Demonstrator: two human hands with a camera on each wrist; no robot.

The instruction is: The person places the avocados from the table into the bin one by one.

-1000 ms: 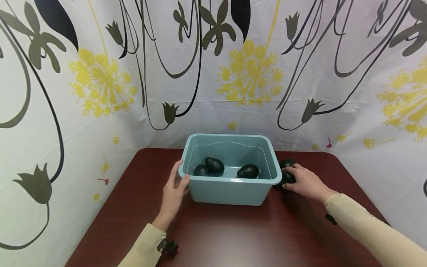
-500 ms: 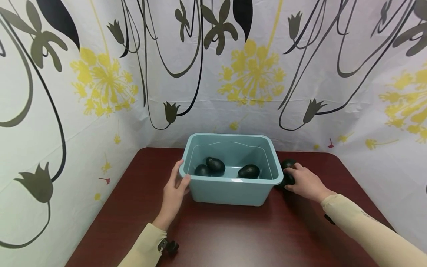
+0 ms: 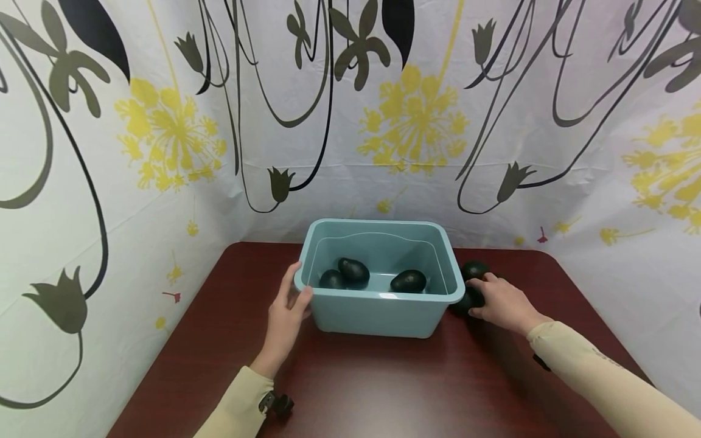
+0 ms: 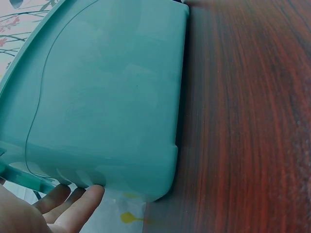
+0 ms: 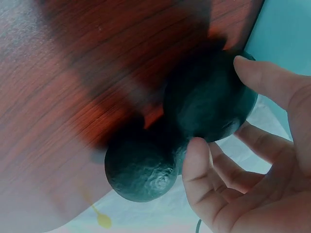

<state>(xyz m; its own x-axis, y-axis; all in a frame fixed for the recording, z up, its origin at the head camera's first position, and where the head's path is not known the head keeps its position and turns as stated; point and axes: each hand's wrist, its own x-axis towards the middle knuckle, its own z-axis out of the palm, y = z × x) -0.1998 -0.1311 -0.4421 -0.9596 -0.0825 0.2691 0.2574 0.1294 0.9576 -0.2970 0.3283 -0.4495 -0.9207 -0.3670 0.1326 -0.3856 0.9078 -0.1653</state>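
Note:
A light blue plastic bin [image 3: 378, 313] stands on the table. Inside lie several dark avocados, one at the right [image 3: 408, 281] and others together at the left [image 3: 353, 271]. My left hand [image 3: 285, 322] rests against the bin's left front corner; in the left wrist view its nearly straight fingers [image 4: 80, 206] touch the outer wall. Right of the bin, my right hand [image 3: 504, 304] grips a dark avocado [image 5: 209, 97] between thumb and fingers, close to the bin wall. Another avocado [image 5: 141, 167] sits just behind it on the table, partly under the fingertips in the head view.
The dark reddish wooden table [image 3: 372, 383] extends in front of the bin. A white cloth with a flower pattern [image 3: 350, 134] hangs behind and at both sides. The bin's right rim [image 3: 453, 267] rises beside the held avocado.
My right hand has shifted slightly toward me with the avocado, and more of the avocado behind it shows. The left hand and the bin stay in place.

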